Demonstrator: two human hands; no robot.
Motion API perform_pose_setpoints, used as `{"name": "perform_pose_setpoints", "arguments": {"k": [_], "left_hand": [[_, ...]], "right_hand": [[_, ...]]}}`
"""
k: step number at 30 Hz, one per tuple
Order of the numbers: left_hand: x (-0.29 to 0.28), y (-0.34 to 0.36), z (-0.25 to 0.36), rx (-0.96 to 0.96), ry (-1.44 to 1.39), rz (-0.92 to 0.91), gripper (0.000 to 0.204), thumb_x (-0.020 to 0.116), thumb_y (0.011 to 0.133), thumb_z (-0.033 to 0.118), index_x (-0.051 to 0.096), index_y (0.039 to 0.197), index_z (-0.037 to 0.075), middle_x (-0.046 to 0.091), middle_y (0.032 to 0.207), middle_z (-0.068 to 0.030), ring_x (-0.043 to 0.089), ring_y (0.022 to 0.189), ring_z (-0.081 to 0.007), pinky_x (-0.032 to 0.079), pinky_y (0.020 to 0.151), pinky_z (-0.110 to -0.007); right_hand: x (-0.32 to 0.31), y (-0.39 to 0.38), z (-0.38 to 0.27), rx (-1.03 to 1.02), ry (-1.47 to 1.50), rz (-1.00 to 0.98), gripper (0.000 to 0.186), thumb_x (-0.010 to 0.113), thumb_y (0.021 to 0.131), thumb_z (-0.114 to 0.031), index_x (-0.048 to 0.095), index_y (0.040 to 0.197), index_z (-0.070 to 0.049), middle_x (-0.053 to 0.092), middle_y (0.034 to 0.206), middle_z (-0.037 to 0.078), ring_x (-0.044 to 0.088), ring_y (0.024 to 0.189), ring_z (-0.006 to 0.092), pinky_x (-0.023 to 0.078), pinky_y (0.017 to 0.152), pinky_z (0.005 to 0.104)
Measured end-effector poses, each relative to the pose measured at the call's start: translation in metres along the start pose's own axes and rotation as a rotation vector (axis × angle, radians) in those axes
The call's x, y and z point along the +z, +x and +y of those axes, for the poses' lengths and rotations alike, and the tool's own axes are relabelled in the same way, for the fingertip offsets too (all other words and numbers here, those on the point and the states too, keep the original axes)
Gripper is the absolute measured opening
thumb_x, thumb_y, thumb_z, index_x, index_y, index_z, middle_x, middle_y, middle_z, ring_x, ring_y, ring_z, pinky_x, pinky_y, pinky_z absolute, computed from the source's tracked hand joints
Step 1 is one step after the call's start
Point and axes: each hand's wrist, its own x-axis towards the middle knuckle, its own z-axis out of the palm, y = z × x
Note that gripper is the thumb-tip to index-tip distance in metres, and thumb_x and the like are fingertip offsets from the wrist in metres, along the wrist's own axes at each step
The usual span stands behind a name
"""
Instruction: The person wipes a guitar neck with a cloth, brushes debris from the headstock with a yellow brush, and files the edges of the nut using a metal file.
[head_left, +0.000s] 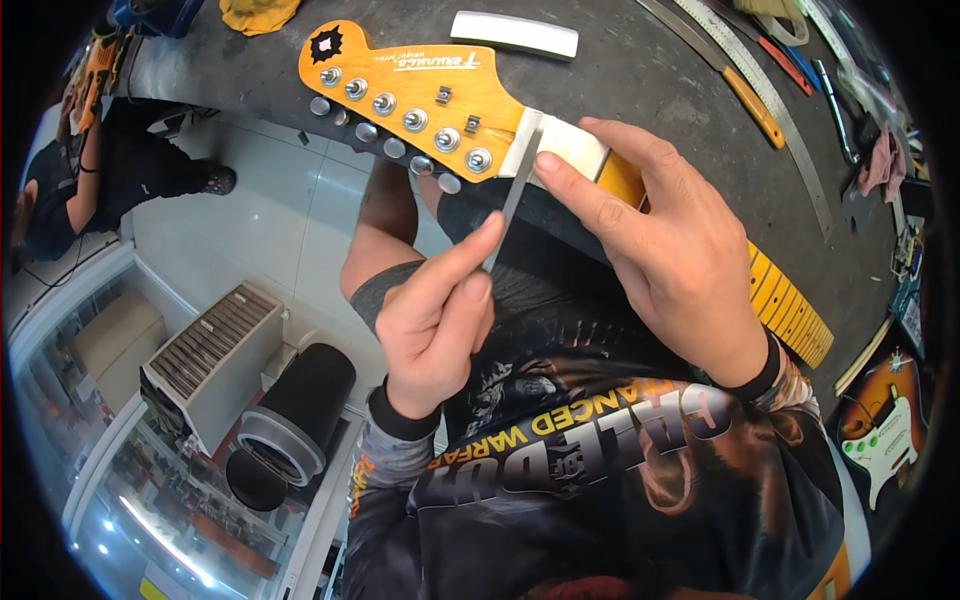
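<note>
A guitar neck (627,182) with a yellow-amber headstock (492,92) lies across my lap and the bench edge, its silver tuners along the near side. My left hand (437,315) is closed around a thin flat metal file (512,200), index finger stretched along it. The file's far end lies at the nut, between the headstock and a smooth pale plate or tape (570,150) covering the first frets. My right hand (680,240) grips the neck past that cover, its thumb tip by the file's end. Part of the fretboard (790,305) is hidden under my right hand.
On the dark bench (370,45) lie a curved pale metal piece (515,35), an orange-handled tool (752,108), a long steel ruler (790,125) and a pink cloth (882,165). A sunburst guitar body (880,415) stands right. Left are another person (95,180) and a black bin (310,395).
</note>
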Motion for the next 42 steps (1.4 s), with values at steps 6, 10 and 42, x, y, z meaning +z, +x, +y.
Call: {"name": "perform_pose_setpoints", "arguments": {"k": [6,10,42], "left_hand": [[-0.010,-0.019,-0.010,0.012,0.025,0.004,0.047,0.058,0.109,-0.011,0.066,0.155,-0.009,0.064,0.080,0.0014,0.052,0.059,-0.0032,0.037,0.055,-0.023],[0.005,0.011,0.012,0.054,0.236,0.026,0.049,0.058,0.106,-0.015,0.067,0.154,-0.010,0.069,0.083,-0.0028,0.055,0.063,-0.0059,0.043,0.059,-0.025],[0.006,0.017,0.017,0.060,0.197,0.181,0.041,0.066,0.109,-0.004,0.057,0.149,-0.008,0.061,0.073,0.0005,0.051,0.062,-0.0047,0.037,0.059,-0.022]], "right_hand": [[0.000,0.000,-0.001,0.022,0.011,0.008,0.070,0.079,0.085,0.007,0.079,0.147,-0.024,0.072,0.139,0.017,0.076,0.114,0.0344,0.064,0.092,0.0410],[-0.001,0.000,-0.002,0.019,0.015,-0.006,0.068,0.080,0.085,0.006,0.079,0.147,-0.024,0.072,0.140,0.017,0.076,0.115,0.0343,0.064,0.093,0.0411],[0.003,0.004,-0.003,0.034,-0.029,-0.020,0.071,0.083,0.088,-0.002,0.069,0.155,-0.021,0.067,0.137,0.013,0.069,0.119,0.0350,0.056,0.101,0.0468]]}}
